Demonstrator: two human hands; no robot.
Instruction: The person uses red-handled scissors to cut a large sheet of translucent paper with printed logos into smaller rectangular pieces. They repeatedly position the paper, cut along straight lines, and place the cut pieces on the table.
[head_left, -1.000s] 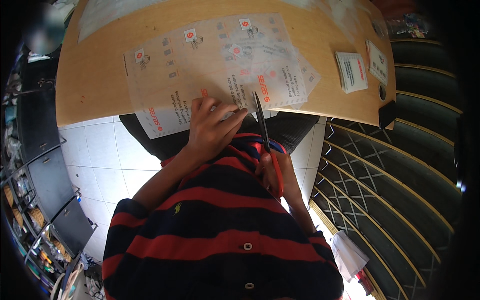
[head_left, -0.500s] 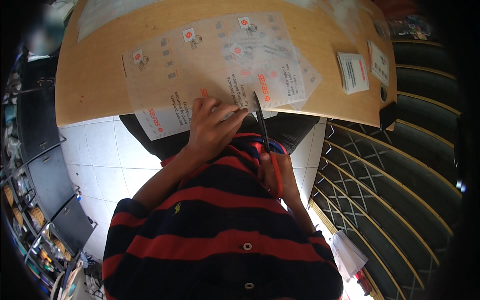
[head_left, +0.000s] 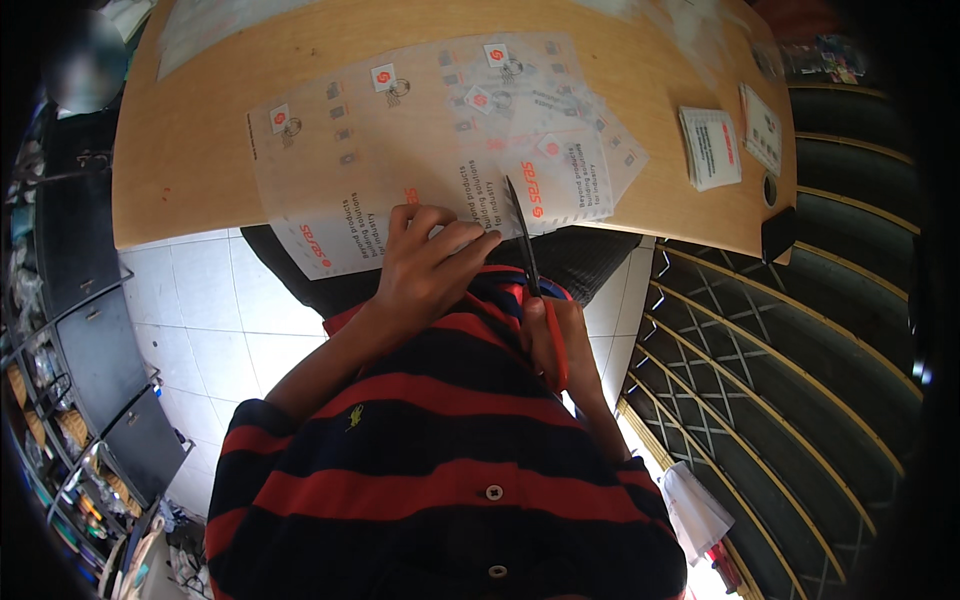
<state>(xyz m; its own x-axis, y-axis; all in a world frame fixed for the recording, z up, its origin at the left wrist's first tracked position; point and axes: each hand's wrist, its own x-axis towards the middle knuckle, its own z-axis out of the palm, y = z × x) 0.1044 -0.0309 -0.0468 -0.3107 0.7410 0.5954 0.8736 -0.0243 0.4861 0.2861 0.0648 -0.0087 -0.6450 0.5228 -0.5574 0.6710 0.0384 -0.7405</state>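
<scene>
A translucent sheet (head_left: 385, 140) printed in orange and black lies over the near part of the table, its near edge hanging past the table's front. My left hand (head_left: 425, 265) grips this near edge with bent fingers. Scissors with black blades and an orange handle (head_left: 524, 240) are in my right hand (head_left: 562, 340), the fingers wrapped round the handle. The blades point away from me over the sheet, just right of my left fingertips. Whether they are fully closed is hard to see. More translucent printed pieces (head_left: 622, 160) show beneath the sheet's right side.
The wooden table (head_left: 200, 190) has stacked printed cards (head_left: 711, 150) at its right, beside a second card pile (head_left: 761, 130). Clear plastic sheets (head_left: 235, 30) lie along the far side. A folding metal gate (head_left: 780, 310) stands right, dark cabinets (head_left: 95, 340) left.
The right part of the sheet has shifted slightly toward me. The scissor tips reach a little farther along it, and my left hand has come slightly nearer with the sheet's edge.
</scene>
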